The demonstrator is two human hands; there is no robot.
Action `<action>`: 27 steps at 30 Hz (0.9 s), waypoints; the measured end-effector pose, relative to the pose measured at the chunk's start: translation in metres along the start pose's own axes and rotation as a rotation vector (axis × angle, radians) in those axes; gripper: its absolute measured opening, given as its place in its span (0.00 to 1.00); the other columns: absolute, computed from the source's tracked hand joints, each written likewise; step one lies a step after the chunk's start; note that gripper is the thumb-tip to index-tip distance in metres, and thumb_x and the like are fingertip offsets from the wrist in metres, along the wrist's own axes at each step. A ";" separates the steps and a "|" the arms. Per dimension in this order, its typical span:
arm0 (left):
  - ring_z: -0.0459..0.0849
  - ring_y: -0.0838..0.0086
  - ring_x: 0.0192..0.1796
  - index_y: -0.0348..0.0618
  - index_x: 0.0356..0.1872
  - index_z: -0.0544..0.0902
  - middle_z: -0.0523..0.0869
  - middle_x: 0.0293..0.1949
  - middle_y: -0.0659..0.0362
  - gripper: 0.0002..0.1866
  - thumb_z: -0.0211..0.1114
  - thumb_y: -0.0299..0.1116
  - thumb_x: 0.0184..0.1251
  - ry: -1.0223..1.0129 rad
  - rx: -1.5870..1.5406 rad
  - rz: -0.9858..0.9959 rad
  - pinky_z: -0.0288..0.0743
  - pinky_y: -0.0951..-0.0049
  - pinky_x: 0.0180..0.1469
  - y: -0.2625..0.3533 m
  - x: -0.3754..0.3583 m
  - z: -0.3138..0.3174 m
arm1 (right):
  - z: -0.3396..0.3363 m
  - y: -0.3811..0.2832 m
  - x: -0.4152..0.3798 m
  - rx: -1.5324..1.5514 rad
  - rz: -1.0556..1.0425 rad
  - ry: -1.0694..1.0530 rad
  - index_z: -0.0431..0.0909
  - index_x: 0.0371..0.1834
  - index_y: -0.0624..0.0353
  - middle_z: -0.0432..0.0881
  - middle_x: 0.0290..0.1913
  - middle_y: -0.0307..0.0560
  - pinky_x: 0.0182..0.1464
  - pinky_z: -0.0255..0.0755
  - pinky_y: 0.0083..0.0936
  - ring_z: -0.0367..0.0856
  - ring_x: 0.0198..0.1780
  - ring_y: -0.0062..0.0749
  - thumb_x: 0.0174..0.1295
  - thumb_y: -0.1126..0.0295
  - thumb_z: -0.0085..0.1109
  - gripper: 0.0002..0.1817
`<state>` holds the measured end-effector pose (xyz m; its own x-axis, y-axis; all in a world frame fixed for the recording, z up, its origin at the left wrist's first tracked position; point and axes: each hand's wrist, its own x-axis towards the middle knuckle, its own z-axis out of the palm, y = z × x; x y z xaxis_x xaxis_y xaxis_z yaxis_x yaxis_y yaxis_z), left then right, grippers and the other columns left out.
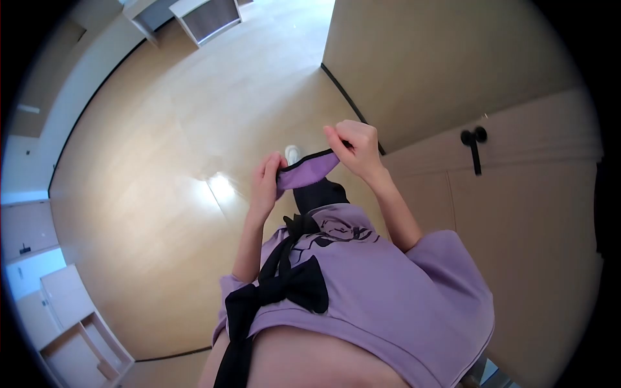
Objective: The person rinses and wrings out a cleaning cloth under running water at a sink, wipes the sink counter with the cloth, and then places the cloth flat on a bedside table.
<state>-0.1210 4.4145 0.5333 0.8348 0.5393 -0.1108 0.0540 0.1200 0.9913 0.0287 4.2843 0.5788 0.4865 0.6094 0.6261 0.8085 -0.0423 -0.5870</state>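
A strip of purple fabric with black edging (309, 171) is stretched between my two hands in front of my body. My left hand (263, 184) pinches its left end, thumb and fingers closed on the cloth. The other end sits higher, gripped in the closed fist of my right hand (358, 149), which hides part of it. Below them is the purple short-sleeved top (375, 278) I wear, with a dark print and a black bow (281, 290). A white shoe (292, 154) shows on the floor just beyond the fabric.
A door with a black lever handle (476, 150) stands close on my right, beside a wall. Glossy light flooring (162, 174) stretches ahead and to the left. White shelving (90, 346) is at lower left, and a cabinet (207, 21) stands far ahead.
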 end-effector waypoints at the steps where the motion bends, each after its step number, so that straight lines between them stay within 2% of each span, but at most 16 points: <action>1: 0.63 0.85 0.24 0.41 0.23 0.74 0.68 0.19 0.69 0.18 0.47 0.41 0.68 0.004 -0.005 0.027 0.56 0.82 0.26 -0.002 0.025 -0.009 | 0.013 0.012 0.019 -0.006 -0.016 -0.006 0.60 0.11 0.63 0.58 0.11 0.45 0.18 0.49 0.28 0.57 0.13 0.34 0.54 0.76 0.56 0.18; 3: 0.64 0.85 0.24 0.40 0.23 0.74 0.69 0.19 0.68 0.18 0.47 0.41 0.68 0.018 -0.002 0.052 0.57 0.82 0.27 0.002 0.077 -0.025 | 0.038 0.040 0.063 0.001 -0.032 -0.013 0.60 0.10 0.62 0.58 0.11 0.45 0.17 0.50 0.28 0.58 0.13 0.34 0.53 0.76 0.56 0.18; 5: 0.63 0.83 0.26 0.40 0.20 0.68 0.67 0.21 0.67 0.19 0.44 0.42 0.67 0.051 0.054 -0.009 0.56 0.81 0.29 0.015 0.118 -0.042 | 0.063 0.063 0.105 0.023 -0.082 -0.013 0.60 0.10 0.62 0.59 0.11 0.46 0.17 0.50 0.29 0.59 0.13 0.35 0.51 0.77 0.57 0.18; 6: 0.66 0.83 0.26 0.38 0.23 0.73 0.71 0.21 0.66 0.18 0.47 0.40 0.68 0.052 0.067 -0.056 0.59 0.81 0.29 0.014 0.140 -0.053 | 0.073 0.075 0.126 0.015 -0.083 -0.019 0.60 0.10 0.61 0.59 0.11 0.46 0.17 0.50 0.30 0.60 0.12 0.35 0.50 0.75 0.59 0.18; 9: 0.68 0.82 0.31 0.37 0.23 0.72 0.71 0.23 0.64 0.17 0.46 0.38 0.67 0.069 0.062 -0.008 0.60 0.81 0.34 0.017 0.202 -0.047 | 0.084 0.122 0.172 -0.002 -0.100 -0.012 0.60 0.10 0.60 0.59 0.10 0.45 0.17 0.51 0.29 0.60 0.12 0.36 0.50 0.74 0.60 0.18; 11: 0.67 0.81 0.30 0.37 0.23 0.72 0.71 0.23 0.64 0.16 0.46 0.37 0.67 0.052 0.082 -0.014 0.60 0.81 0.34 0.026 0.240 -0.057 | 0.104 0.146 0.206 0.007 -0.078 -0.019 0.61 0.10 0.59 0.60 0.10 0.45 0.16 0.52 0.29 0.61 0.12 0.37 0.49 0.73 0.61 0.18; 14: 0.66 0.81 0.30 0.36 0.23 0.70 0.70 0.23 0.64 0.16 0.44 0.35 0.68 0.036 0.084 -0.062 0.60 0.81 0.34 0.029 0.306 -0.060 | 0.127 0.196 0.264 -0.072 -0.152 -0.072 0.62 0.09 0.57 0.61 0.10 0.44 0.16 0.54 0.29 0.63 0.12 0.35 0.48 0.72 0.61 0.18; 17: 0.65 0.81 0.29 0.36 0.23 0.69 0.69 0.23 0.64 0.16 0.43 0.35 0.68 0.072 0.048 -0.005 0.60 0.81 0.35 0.021 0.377 -0.071 | 0.154 0.235 0.321 0.000 -0.189 -0.092 0.62 0.09 0.57 0.61 0.10 0.43 0.16 0.54 0.28 0.63 0.12 0.34 0.48 0.71 0.61 0.18; 19: 0.66 0.81 0.30 0.38 0.22 0.69 0.69 0.23 0.64 0.16 0.43 0.36 0.68 0.188 -0.071 -0.144 0.60 0.81 0.35 0.008 0.425 -0.080 | 0.174 0.272 0.356 -0.056 -0.159 -0.126 0.62 0.09 0.57 0.62 0.10 0.42 0.15 0.55 0.28 0.63 0.12 0.33 0.48 0.70 0.62 0.18; 21: 0.66 0.81 0.30 0.39 0.21 0.69 0.69 0.23 0.65 0.17 0.43 0.37 0.68 0.184 -0.082 -0.182 0.60 0.80 0.36 -0.003 0.479 -0.093 | 0.195 0.304 0.388 -0.073 -0.204 -0.113 0.62 0.09 0.57 0.62 0.10 0.41 0.15 0.55 0.27 0.63 0.12 0.33 0.48 0.70 0.62 0.18; 23: 0.67 0.82 0.30 0.39 0.21 0.70 0.70 0.23 0.65 0.17 0.43 0.37 0.68 0.172 -0.131 -0.138 0.61 0.80 0.37 0.000 0.543 -0.103 | 0.213 0.337 0.422 -0.129 -0.178 -0.109 0.62 0.09 0.56 0.61 0.09 0.41 0.15 0.56 0.27 0.63 0.12 0.32 0.48 0.69 0.62 0.19; 25: 0.69 0.82 0.31 0.39 0.22 0.73 0.72 0.24 0.65 0.17 0.45 0.39 0.67 0.233 -0.237 -0.302 0.62 0.81 0.38 0.022 0.600 -0.109 | 0.221 0.364 0.457 -0.166 -0.158 -0.120 0.62 0.09 0.55 0.61 0.09 0.40 0.16 0.57 0.27 0.64 0.12 0.32 0.48 0.69 0.62 0.19; 27: 0.69 0.82 0.32 0.39 0.22 0.73 0.72 0.24 0.65 0.17 0.47 0.39 0.66 0.080 -0.115 -0.148 0.63 0.81 0.38 0.041 0.654 -0.123 | 0.222 0.381 0.485 -0.190 -0.099 -0.134 0.63 0.09 0.55 0.62 0.09 0.40 0.16 0.58 0.28 0.65 0.12 0.32 0.48 0.68 0.63 0.19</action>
<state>0.3594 4.8749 0.4928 0.7758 0.5727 -0.2648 0.1064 0.2949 0.9496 0.4995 4.7400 0.5445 0.3642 0.7168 0.5947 0.9037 -0.1177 -0.4116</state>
